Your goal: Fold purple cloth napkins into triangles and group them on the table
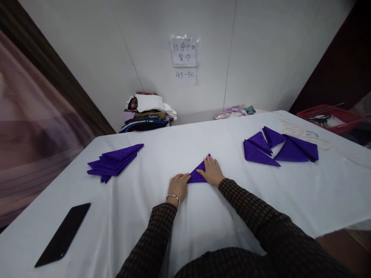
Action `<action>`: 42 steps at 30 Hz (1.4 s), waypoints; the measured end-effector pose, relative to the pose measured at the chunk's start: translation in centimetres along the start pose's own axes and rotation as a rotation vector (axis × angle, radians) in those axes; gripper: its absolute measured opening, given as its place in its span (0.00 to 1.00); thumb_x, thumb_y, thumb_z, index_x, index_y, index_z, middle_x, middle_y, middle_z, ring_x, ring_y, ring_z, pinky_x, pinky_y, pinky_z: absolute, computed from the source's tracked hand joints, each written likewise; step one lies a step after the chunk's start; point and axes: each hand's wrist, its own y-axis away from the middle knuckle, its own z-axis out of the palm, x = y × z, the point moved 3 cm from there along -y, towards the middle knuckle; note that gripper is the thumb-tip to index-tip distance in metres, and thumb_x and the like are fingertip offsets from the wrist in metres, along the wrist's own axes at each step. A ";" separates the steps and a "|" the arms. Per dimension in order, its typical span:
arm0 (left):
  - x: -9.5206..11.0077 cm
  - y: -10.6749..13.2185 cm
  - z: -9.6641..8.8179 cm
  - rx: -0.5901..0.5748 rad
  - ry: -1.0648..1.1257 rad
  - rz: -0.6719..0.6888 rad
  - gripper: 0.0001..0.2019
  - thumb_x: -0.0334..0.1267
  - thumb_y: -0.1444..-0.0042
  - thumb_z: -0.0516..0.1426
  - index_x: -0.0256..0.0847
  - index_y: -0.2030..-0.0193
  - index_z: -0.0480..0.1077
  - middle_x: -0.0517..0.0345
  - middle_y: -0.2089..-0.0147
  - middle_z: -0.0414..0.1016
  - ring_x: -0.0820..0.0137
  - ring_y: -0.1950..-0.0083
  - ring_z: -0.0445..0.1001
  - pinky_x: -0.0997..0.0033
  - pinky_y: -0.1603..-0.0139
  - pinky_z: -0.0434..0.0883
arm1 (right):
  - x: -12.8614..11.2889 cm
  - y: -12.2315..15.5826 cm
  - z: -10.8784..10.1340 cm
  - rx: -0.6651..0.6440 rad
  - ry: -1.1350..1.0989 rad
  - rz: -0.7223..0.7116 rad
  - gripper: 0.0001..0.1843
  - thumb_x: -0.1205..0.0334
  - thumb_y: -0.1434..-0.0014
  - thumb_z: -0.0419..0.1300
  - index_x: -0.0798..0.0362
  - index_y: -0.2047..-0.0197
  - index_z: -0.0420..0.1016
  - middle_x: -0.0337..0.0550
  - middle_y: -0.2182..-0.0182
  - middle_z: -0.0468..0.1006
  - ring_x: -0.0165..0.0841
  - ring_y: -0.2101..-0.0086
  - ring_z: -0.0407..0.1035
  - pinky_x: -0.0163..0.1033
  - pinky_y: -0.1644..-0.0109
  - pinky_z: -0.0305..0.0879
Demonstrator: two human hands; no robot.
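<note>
A purple cloth napkin (197,177), folded into a triangle, lies on the white tablecloth in front of me. My left hand (177,186), with a bracelet at the wrist, is closed at the napkin's left corner, fingers held together; its thumb is mostly hidden. On the right side of the napkin, my right hand (213,172) lies flat, fingers stretched towards the top point and thumb spread apart across the cloth. The napkin's right part is covered by that hand.
Overlapping folded purple napkins (116,162) lie to the left. Several purple triangles (292,150) are grouped at the right. A black flat slab (65,233) rests front left. Behind the table are piled clothes (149,110) and a red basket (333,117).
</note>
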 end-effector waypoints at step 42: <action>6.6 -4.1 3.2 -0.062 -0.079 0.012 0.37 0.61 0.42 0.40 0.35 0.34 0.52 0.47 0.31 0.47 0.56 0.31 0.45 0.49 0.34 0.46 | 7.4 -10.7 -3.4 -0.383 -0.296 -0.151 0.19 0.69 0.57 0.55 0.51 0.62 0.80 0.41 0.52 0.76 0.43 0.44 0.61 0.42 0.40 0.52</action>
